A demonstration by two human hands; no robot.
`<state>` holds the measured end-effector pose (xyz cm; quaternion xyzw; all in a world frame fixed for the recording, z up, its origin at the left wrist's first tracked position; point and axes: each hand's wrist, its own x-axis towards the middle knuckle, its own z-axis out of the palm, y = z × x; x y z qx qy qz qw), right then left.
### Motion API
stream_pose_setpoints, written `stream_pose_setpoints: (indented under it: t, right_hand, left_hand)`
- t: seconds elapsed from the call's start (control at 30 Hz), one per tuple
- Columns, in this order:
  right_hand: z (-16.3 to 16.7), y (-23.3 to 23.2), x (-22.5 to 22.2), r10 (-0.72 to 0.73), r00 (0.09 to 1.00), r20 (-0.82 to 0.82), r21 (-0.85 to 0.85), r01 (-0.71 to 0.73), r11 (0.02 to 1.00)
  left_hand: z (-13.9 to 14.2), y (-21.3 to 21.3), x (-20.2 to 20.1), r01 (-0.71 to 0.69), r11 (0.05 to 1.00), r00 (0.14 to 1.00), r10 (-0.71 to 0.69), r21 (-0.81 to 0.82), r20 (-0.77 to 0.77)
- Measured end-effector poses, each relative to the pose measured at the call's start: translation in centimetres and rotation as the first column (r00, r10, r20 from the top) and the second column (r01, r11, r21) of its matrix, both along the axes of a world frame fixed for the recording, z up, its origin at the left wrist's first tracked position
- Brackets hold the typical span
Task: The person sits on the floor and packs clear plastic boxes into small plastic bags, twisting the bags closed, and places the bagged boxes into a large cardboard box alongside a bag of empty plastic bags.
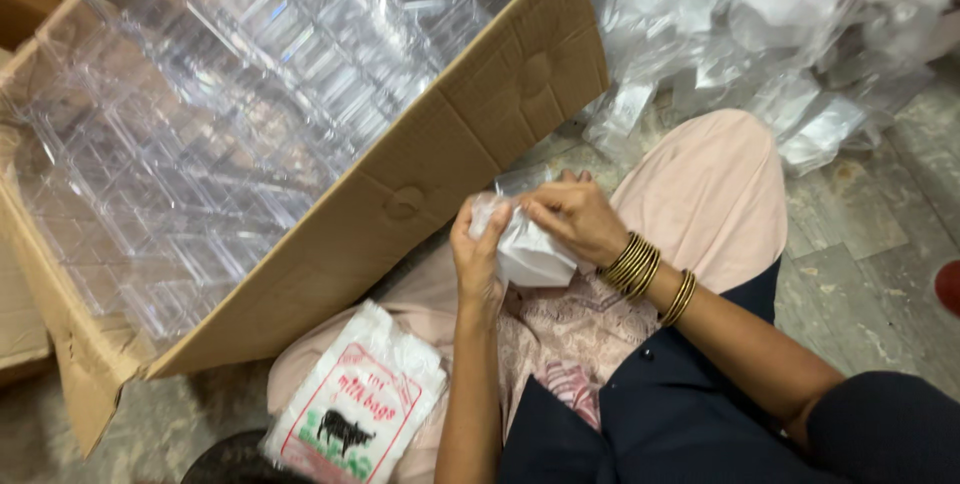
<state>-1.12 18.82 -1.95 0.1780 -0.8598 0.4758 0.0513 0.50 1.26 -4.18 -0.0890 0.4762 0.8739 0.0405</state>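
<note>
I see a worn stone floor, then a big brown cardboard carton heaped with clear plastic boxes, and loose clear bags piled beyond. My left hand and right hand both pinch a small clear plastic bag over my lap; a printed bag pack sits unopened-looking beside my knee.

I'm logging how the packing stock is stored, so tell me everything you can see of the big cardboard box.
The cardboard box is large, brown and corrugated, open at the top, and sits on the floor at the upper left, just ahead of the person's knee. Its near flap folds outward and down, creased, with two round dents. Inside it is packed with clear, hard-looking plastic containers in rows. A printed packet of bags lies just below its flap. Neither hand touches it.
</note>
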Motion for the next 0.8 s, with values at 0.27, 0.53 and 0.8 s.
stream_pose_setpoints:
  t: [0.27,0.53,0.8]
  right_hand:
    - [2.0,0.1,-0.4,0.016,0.993,0.118,-0.234,0.012,0.972]
    - [2.0,-0.5,-0.3,0.031,0.999,0.025,-0.13,-0.027,0.991]
    - [1.5,-0.4,-0.5,0.079,0.997,-0.004,-0.129,-0.079,0.988]
  left_hand:
    - [-2.0,-0.2,-0.2,-0.004,1.0,0.999,0.003,0.031,0.036]
    - [-2.0,-0.2,0.0,0.015,1.0,1.0,-0.015,0.023,-0.008]
    - [-1.1,-0.4,-0.1,0.036,0.997,0.999,-0.035,0.062,-0.002]
